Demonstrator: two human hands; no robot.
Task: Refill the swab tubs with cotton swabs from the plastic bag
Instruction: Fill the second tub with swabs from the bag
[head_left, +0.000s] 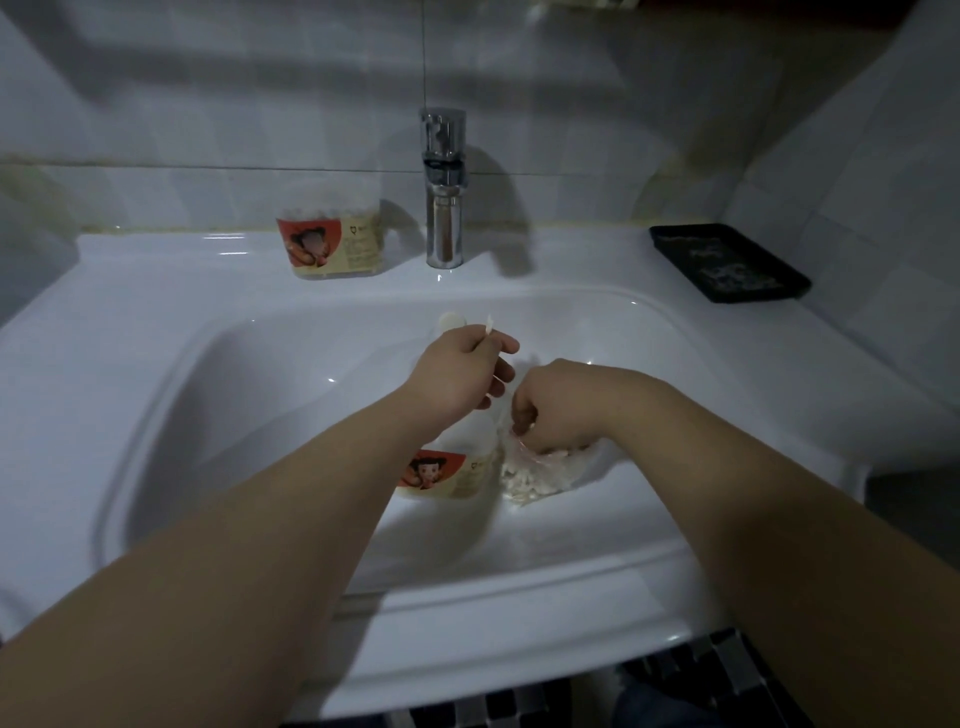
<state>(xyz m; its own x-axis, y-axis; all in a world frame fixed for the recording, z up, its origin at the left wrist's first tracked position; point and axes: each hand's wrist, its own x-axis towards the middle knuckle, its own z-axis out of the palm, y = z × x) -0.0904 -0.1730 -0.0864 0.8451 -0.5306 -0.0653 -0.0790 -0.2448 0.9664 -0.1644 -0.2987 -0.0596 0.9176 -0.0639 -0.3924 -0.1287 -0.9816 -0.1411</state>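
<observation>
Beneath the left wrist, inside the white ceramic sink basin (260, 415), a clear plastic swab tub (452, 475) with a red and cream label is seen standing; a cartoon figure is printed on the red part, and the small writing on the cream part cannot be read; the tub's top is hidden by the forearm, so how full it is cannot be told; just to the right of it, under the right hand (556, 410), a clear plastic bag (550, 467) is laid on the basin floor, and a loose heap of white cotton swabs (519, 486) is seen through its film; the right hand's fingers are curled down into the gathered top of the bag, and the plastic is gripped; the left hand (457, 374) is held above the tub, closed in a pinch on a single white swab (489, 326), whose tip is seen sticking up past the thumb; beyond the left hand, on the sink's back ledge, a second clear tub (332, 241) is stood, packed to the top with swabs; the same red and cream cartoon label is carried on it, again too small to be read; beyond both hands a chrome tap (444, 208) is mounted; far beyond the right hand, by the tiled corner, a black rectangular tray (727, 262) is set, with something pale and blurred in it.
</observation>
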